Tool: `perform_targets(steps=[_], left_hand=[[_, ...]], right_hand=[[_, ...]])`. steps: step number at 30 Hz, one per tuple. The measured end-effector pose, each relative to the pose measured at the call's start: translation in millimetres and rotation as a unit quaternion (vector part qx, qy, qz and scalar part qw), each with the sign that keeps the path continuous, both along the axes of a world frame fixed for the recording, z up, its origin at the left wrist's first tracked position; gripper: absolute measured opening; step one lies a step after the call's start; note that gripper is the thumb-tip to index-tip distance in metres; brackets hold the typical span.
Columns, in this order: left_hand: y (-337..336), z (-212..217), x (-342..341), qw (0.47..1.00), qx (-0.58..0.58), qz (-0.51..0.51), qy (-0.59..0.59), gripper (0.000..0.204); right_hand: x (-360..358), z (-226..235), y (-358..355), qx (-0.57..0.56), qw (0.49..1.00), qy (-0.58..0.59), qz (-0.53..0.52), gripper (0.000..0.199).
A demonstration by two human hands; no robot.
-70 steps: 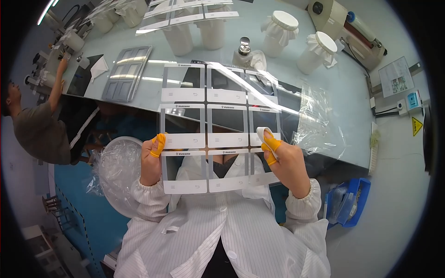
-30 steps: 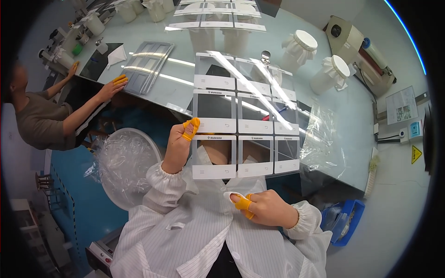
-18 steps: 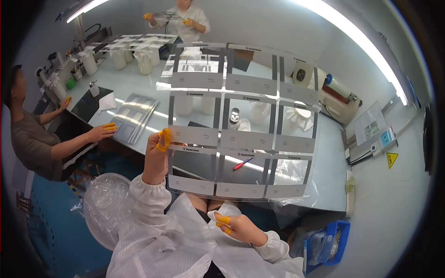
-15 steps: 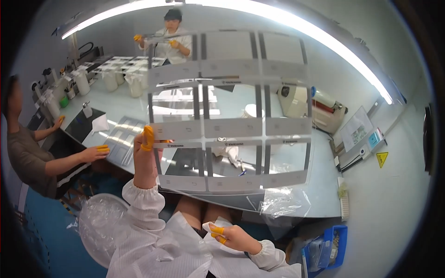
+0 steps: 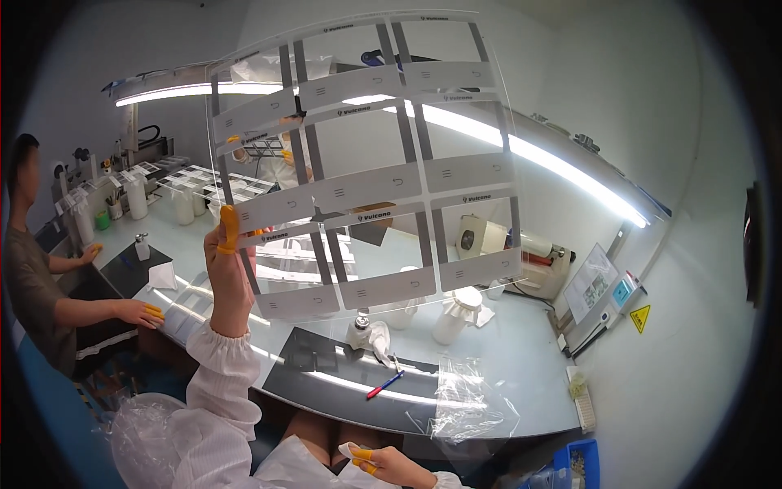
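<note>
— One sheet (image 5: 366,163), clear, with grey strips crossing it in a grid. Who has it?

— The person in the white coat. Their left hand (image 5: 226,261) is raised high and pinches the sheet at its left edge, thumb and finger capped in orange cots. The sheet stands upright in the air, above the table (image 5: 521,375), with the long ceiling lamp (image 5: 538,159) shining through it.

— And the other hand?

— The right hand (image 5: 376,464) is low, near the lap, well apart from the sheet. It wears orange cots too, and the fingers curl on something small and white; I cannot tell what it is, nor how firmly it is held.

— What lies on the table under the sheet?

— A dark mat (image 5: 342,371), with a pen (image 5: 384,384), red and blue, lying on it. Just right of the pen is a crumpled clear film (image 5: 468,399). Behind the mat stand white bottles (image 5: 454,314), and beyond them a machine (image 5: 505,248) by the wall.

— Anyone else about?

— A person (image 5: 32,277) sits at the left, one hand flat on the table near more sheets (image 5: 183,297). Another stands at the far end in white, seen through the sheet, holding a sheet of their own.
</note>
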State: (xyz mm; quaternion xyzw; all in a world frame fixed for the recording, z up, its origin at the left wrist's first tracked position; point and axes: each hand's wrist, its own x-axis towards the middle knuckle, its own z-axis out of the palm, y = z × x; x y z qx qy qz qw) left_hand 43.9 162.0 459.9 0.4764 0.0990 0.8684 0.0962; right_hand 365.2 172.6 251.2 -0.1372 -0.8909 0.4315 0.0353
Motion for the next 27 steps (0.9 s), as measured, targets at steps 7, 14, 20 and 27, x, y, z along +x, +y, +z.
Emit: perform_targets(steps=[7,14,20,27], left_hand=[[3.1,0.1,16.9,0.999,-0.008,0.051,0.002,0.023],[-4.5,-12.5,6.4,0.998,0.003,0.065,-0.006,0.022],[-2.7,-16.8,5.6,0.988,-0.049,0.145,-0.003,0.027],[-14.0,-14.6,-10.5,0.985,-0.058,0.157,0.032,0.030]], right_hand=[[11.4,-12.9,5.9,-0.028,0.999,-0.018,-0.017,0.024],[16.3,-2.9,7.9,-0.052,0.998,-0.011,-0.023,0.024],[21.0,-23.3,37.7,-0.169,0.963,0.101,-0.186,0.024],[29.2,-19.4,159.4,-0.375,0.851,0.318,-0.182,0.034]])
